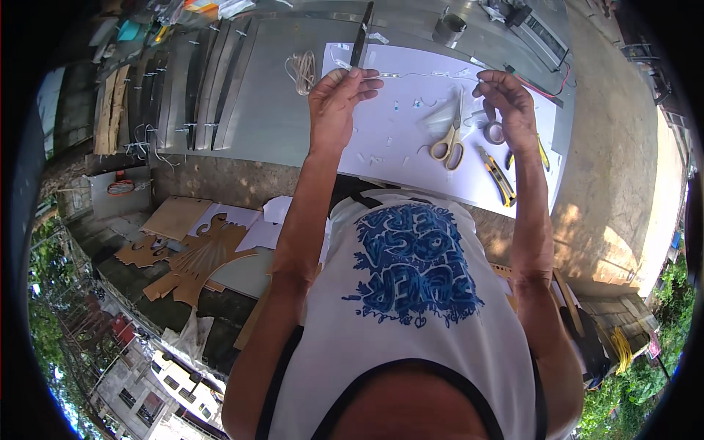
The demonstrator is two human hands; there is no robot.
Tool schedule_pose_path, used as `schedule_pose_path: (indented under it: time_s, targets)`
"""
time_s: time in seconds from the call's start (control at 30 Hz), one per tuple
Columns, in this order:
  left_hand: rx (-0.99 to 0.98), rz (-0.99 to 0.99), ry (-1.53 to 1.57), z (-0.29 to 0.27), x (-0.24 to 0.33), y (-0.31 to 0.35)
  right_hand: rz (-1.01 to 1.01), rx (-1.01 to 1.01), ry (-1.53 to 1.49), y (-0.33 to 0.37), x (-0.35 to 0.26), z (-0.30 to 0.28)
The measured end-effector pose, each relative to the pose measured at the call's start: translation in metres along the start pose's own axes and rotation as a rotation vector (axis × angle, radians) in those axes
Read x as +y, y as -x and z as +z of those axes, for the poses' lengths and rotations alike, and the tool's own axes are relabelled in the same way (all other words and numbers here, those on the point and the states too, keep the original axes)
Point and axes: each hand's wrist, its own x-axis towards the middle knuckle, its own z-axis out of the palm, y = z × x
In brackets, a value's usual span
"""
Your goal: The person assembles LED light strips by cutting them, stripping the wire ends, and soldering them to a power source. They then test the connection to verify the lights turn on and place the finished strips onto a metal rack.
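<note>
A string of small white LED modules on thin wire [391,75] runs between my hands above a white sheet [396,163]. My left hand [339,106] pinches its left part, beside a dark narrow metal strip [361,37] that points away from me. At the other side my right hand [508,106] is closed at the fingertips on the wire's right end. Below the wire lie yellow-handled scissors [449,149], a grey roll of tape [493,133] and a yellow utility knife [499,176]. Yellow-handled pliers [543,152] are partly hidden behind my right wrist.
Small clippings [375,159] are scattered over the sheet. A coil of pale wire [301,73] and long metal strips [233,81] lie on the grey table to the left. Farther back stand a metal cup [449,29] and a metal-cased power supply [539,37]. Cut brown boards [213,249] lie lower left.
</note>
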Motion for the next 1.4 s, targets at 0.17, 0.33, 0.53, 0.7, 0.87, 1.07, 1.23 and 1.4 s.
schedule_pose_path:
  time_s: [0.17, 0.33, 0.53, 0.7, 0.87, 1.07, 1.23, 1.4]
  targets:
    - [-0.01, 0.094, 0.199, -0.004, 0.011, -0.007, 0.194, -0.09, 0.06, 0.02, -0.015, 0.018]
    - [-0.061, 0.077, 0.241, -0.02, 0.017, -0.016, 0.271, -0.215, 0.115, 0.038, 0.005, 0.025]
    - [-0.207, 0.173, -0.531, -0.039, 0.019, 0.01, 0.304, -0.296, 0.214, 0.041, 0.005, 0.035]
    - [-0.574, 0.113, -0.714, 0.005, -0.022, 0.053, 0.323, -0.435, 0.195, 0.029, -0.003, 0.046]
    - [-0.558, -0.29, -0.356, -0.013, -0.035, 0.053, 0.386, -0.454, -0.05, -0.006, -0.019, 0.047]
    - [-0.406, -0.423, -0.2, -0.056, 0.015, 0.054, 0.328, -0.415, -0.2, -0.061, -0.005, 0.025]
    - [-0.318, -0.408, -0.258, -0.098, 0.028, 0.069, 0.341, -0.488, -0.206, -0.098, -0.004, 0.038]
    - [-0.185, -0.427, -0.076, -0.122, 0.04, 0.084, 0.411, -0.628, -0.176, -0.13, 0.002, 0.058]
